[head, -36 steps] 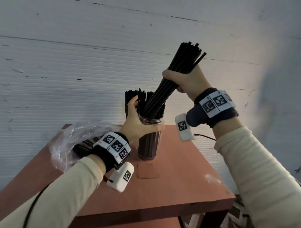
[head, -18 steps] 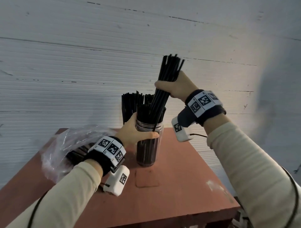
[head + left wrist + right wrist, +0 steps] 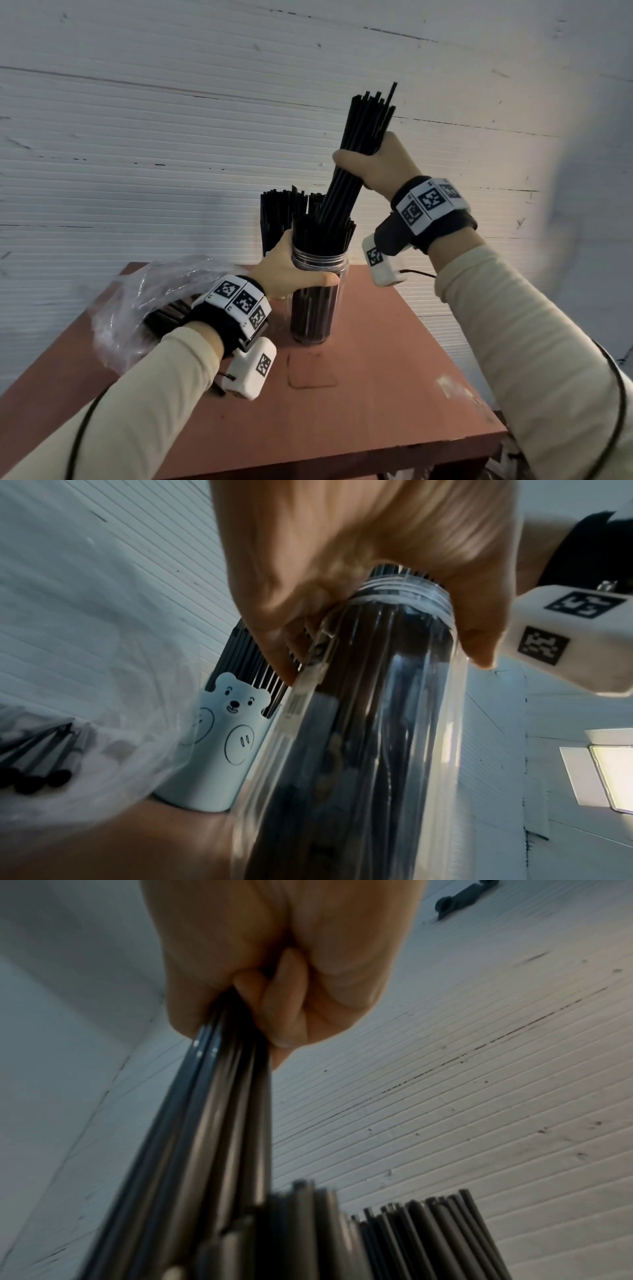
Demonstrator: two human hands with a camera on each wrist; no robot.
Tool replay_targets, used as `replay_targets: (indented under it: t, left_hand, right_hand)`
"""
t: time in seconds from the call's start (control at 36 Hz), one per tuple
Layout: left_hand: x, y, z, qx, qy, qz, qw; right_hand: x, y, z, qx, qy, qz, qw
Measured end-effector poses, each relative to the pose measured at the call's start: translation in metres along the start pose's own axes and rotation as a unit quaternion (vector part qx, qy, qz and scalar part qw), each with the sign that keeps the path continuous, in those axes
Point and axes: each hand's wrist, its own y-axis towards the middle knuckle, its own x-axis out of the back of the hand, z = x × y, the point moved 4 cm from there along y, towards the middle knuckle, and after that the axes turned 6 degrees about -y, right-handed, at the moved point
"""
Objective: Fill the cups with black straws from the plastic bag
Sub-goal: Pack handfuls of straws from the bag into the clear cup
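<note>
A clear cup [image 3: 318, 308] [image 3: 359, 737] packed with black straws stands on the red table [image 3: 394, 377]. My left hand [image 3: 291, 270] [image 3: 342, 574] grips it just below the rim. My right hand [image 3: 373, 164] [image 3: 274, 974] grips a bundle of black straws [image 3: 352, 164] [image 3: 205, 1137] above the cup; the bundle's lower ends dip among the straws in the cup. Behind it stands a pale blue bear-print cup [image 3: 219, 745], also full of straws [image 3: 277, 216]. The plastic bag [image 3: 144, 308] with more straws [image 3: 37, 756] lies at the left.
A white ribbed wall [image 3: 137, 137] rises right behind the table. The table's front edge and right corner [image 3: 493, 431] are near my right forearm. A faint square mark [image 3: 310, 371] shows on the tabletop in front of the clear cup.
My right hand tilted the bundle upright over the clear cup, pushed it lower, then raised it again. My left hand slid down from the straw tops to grip the cup below its rim.
</note>
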Motion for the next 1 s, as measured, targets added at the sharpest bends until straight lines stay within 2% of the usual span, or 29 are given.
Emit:
replay_targets:
  t: [0.11,0.25,0.31,0.42,0.5,0.56,0.67,0.75,0.83,0.94,1.0]
  left_hand:
    - [0.0,0.002,-0.001,0.013,-0.007,0.006,1.0]
    - [0.0,-0.001,0.001,0.019,0.008,0.0,1.0]
    - [-0.001,-0.002,0.001,0.021,0.009,0.0,1.0]
    - [-0.003,-0.006,0.005,0.031,-0.01,-0.013,0.999]
    - [-0.004,-0.008,0.005,0.036,-0.006,-0.017,0.999]
    - [-0.005,-0.008,0.003,0.037,0.001,-0.013,0.999]
    - [-0.006,-0.009,0.002,0.035,-0.01,-0.015,0.999]
    - [-0.006,-0.011,0.0,0.03,-0.015,-0.008,0.999]
    - [-0.006,-0.011,0.0,0.037,-0.012,-0.013,0.999]
    - [-0.004,-0.008,0.006,0.048,-0.005,-0.027,0.998]
    - [-0.004,-0.008,0.008,0.052,-0.005,-0.028,0.998]
  right_hand:
    - [-0.012,-0.001,-0.003,-0.005,-0.005,0.014,1.0]
    - [-0.04,-0.016,-0.011,-0.028,-0.043,0.118,0.992]
    - [-0.047,-0.024,-0.017,-0.026,-0.07,0.126,0.989]
    - [-0.049,-0.039,-0.024,-0.024,-0.128,0.107,0.986]
    - [-0.047,-0.049,-0.022,-0.04,-0.195,0.121,0.972]
    - [-0.04,-0.052,-0.019,-0.045,-0.187,0.107,0.975]
    - [-0.027,-0.051,-0.002,-0.007,-0.051,-0.015,0.999]
    - [-0.023,-0.047,0.011,0.086,-0.064,-0.09,0.99]
    - [-0.035,-0.048,0.013,0.148,-0.112,-0.074,0.98]
    - [-0.054,-0.065,-0.003,0.108,-0.113,-0.02,0.988]
    - [-0.056,-0.072,-0.009,0.095,-0.101,-0.021,0.99]
